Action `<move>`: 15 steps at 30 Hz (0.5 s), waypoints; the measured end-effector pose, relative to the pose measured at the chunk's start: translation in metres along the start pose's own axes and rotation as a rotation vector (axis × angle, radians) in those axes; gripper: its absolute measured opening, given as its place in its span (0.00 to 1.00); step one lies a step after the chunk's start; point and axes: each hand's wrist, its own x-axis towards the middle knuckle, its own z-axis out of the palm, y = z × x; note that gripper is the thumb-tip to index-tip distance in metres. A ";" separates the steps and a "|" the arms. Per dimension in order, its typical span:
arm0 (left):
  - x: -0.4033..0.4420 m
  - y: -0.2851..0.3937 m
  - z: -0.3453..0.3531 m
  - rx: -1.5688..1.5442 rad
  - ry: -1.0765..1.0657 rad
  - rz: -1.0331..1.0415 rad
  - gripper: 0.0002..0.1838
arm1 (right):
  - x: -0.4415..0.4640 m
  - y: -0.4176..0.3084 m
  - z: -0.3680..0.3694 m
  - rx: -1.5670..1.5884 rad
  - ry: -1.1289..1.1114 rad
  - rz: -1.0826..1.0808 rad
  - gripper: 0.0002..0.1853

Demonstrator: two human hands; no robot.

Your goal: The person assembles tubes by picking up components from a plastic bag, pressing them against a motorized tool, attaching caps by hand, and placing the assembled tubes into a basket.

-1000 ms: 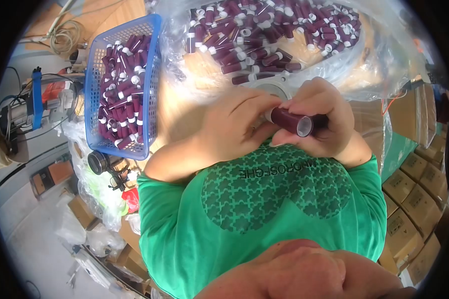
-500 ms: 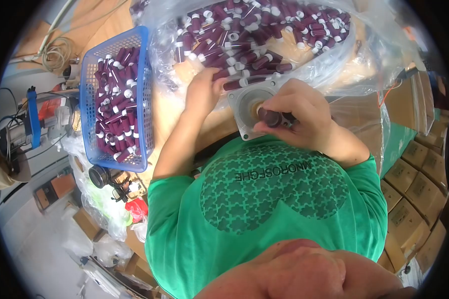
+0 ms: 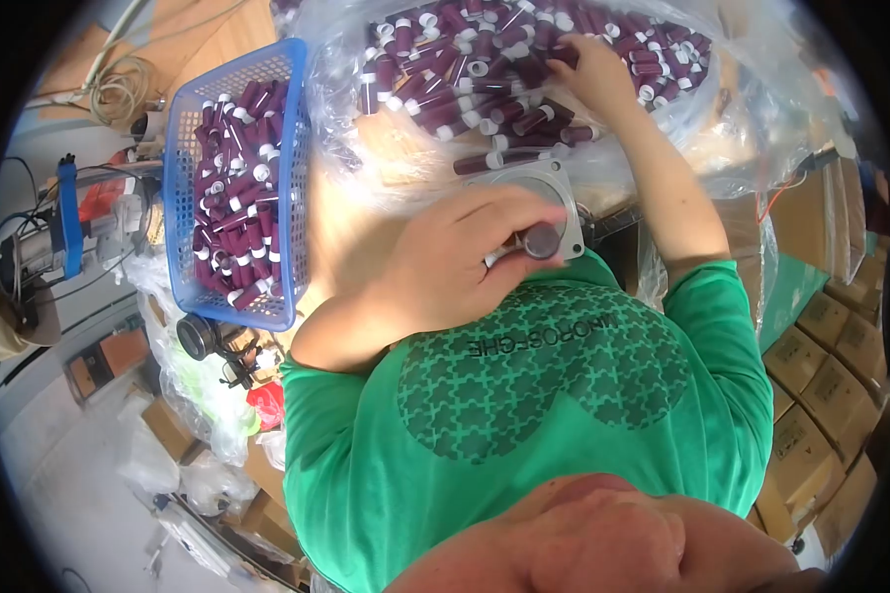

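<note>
My left hand (image 3: 455, 252) is closed round a dark purple tube (image 3: 542, 240), its round end facing up. It holds the tube over a square metal flange (image 3: 572, 212) with bolt holes, which the hand partly hides. A white part shows between the fingers beside the tube. Farther out, my right hand (image 3: 595, 77) reaches into a heap of purple tubes with white ends (image 3: 494, 84). Its thumb and fingers close about one purple tube (image 3: 566, 55) there. A few tubes (image 3: 480, 163) lie just beyond the flange.
To the left stands a blue plastic basket (image 3: 292, 198) full of similar tubes. Clear plastic sheeting (image 3: 771, 128) surrounds the heap. A camera-like black device (image 3: 198, 336) sits below the basket. Cardboard boxes (image 3: 831, 366) are stacked at the right.
My right hand has left the flange and moved out into the heap. My left hand has come from the heap's near edge to the flange, where it now holds a tube.
</note>
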 end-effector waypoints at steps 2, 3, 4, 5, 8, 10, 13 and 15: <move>0.002 -0.003 0.003 0.070 0.020 0.048 0.21 | -0.003 0.009 0.004 -0.032 0.008 0.032 0.20; 0.003 -0.004 0.004 0.104 0.035 0.067 0.21 | -0.006 0.008 0.003 -0.046 0.005 0.044 0.20; 0.003 -0.005 0.006 0.117 0.055 0.072 0.20 | -0.008 -0.001 -0.003 0.044 0.029 0.064 0.18; 0.004 -0.005 0.008 0.130 0.070 0.079 0.19 | -0.012 -0.009 -0.014 0.133 0.055 0.089 0.17; 0.006 -0.010 0.011 0.141 0.100 0.114 0.18 | -0.036 -0.054 -0.079 0.732 -0.059 0.241 0.14; 0.005 -0.016 0.012 0.108 0.149 0.110 0.17 | -0.059 -0.075 -0.107 1.097 -0.187 0.250 0.14; 0.001 -0.030 0.012 -0.147 0.331 0.005 0.15 | -0.086 -0.104 -0.128 1.090 -0.158 -0.239 0.14; 0.006 -0.046 0.003 -0.419 0.572 -0.124 0.12 | -0.089 -0.120 -0.131 0.727 -0.027 -0.581 0.16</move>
